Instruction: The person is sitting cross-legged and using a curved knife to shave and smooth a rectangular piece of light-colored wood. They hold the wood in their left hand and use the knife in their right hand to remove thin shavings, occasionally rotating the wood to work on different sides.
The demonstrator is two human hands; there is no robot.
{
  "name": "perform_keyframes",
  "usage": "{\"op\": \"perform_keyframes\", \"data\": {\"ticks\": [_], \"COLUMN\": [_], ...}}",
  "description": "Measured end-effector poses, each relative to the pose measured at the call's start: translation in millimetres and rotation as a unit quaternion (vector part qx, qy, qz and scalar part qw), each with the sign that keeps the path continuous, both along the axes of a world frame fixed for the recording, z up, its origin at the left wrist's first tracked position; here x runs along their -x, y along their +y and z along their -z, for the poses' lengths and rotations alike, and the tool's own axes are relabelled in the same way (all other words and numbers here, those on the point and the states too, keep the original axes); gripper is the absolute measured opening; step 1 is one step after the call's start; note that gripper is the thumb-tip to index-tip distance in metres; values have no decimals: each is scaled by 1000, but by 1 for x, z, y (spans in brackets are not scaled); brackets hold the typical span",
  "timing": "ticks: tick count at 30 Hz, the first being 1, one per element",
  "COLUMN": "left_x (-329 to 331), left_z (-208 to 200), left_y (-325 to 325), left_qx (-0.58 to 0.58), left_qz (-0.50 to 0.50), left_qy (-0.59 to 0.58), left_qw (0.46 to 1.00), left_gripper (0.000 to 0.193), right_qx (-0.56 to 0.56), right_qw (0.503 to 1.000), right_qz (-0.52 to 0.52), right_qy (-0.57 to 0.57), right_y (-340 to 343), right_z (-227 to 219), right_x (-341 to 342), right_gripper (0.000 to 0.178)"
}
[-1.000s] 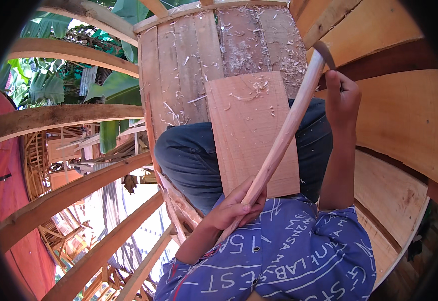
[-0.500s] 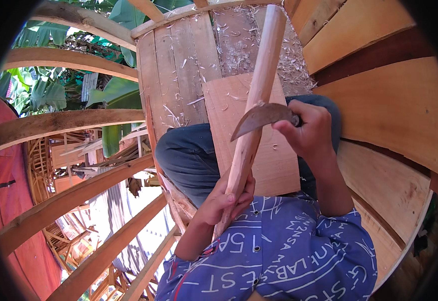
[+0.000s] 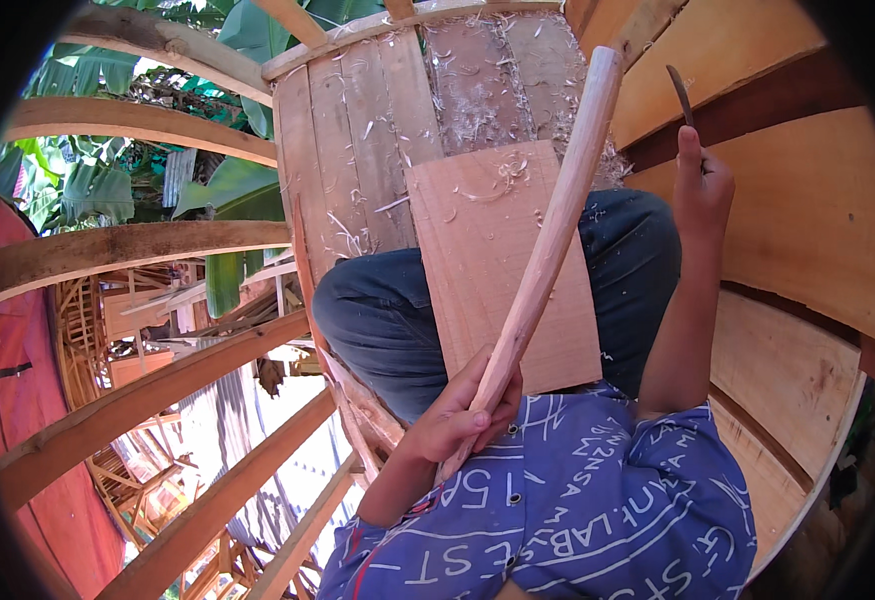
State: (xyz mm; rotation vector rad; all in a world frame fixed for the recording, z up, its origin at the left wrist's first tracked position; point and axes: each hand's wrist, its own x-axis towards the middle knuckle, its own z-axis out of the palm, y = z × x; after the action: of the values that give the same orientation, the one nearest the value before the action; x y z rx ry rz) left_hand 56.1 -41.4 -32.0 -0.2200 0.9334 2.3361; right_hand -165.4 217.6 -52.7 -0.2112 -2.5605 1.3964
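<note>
A long, pale, peeled wooden pole [image 3: 554, 235] slants up and to the right across my lap. My left hand [image 3: 465, 408] is closed around its lower part, near my shirt. Off to the right, my right hand [image 3: 703, 185] grips a curved knife [image 3: 679, 95], raised apart from the pole. The dark blade points up and is seen nearly edge-on; its handle is hidden in my fist. Under the pole, a flat wooden board [image 3: 497, 260] rests across my legs, with a few curled shavings [image 3: 507, 175] on it.
Plank flooring [image 3: 357, 140] strewn with shavings lies beyond my knees. Wide wooden boards [image 3: 777, 210] form a wall close on the right. Spaced wooden rails [image 3: 157, 245] run along the left, with banana leaves [image 3: 232, 185] and a red cloth [image 3: 17, 400] outside them.
My right hand has lifted the knife off the pole and swung it up and right. The pole's far end has tipped to the right, with my left hand still around it.
</note>
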Motion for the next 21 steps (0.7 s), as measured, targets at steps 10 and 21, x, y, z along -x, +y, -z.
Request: {"op": "perform_keyframes", "data": {"ticks": [10,21], "left_x": [19,20], "left_z": [-1,-2], "left_y": [-4,3], "left_qx": [-1,38], "left_qz": [-66,-62], "left_qy": [3,48], "left_qw": [998,996], "left_gripper": [71,64], "right_qx": [-129,-177], "right_qw": [947,952], "right_qz": [-284,-207], "right_qy": [75,143], "right_y": [-73,-61], "right_z": [-12,-15], "right_x": [-80,-48], "right_gripper": [69,74]}}
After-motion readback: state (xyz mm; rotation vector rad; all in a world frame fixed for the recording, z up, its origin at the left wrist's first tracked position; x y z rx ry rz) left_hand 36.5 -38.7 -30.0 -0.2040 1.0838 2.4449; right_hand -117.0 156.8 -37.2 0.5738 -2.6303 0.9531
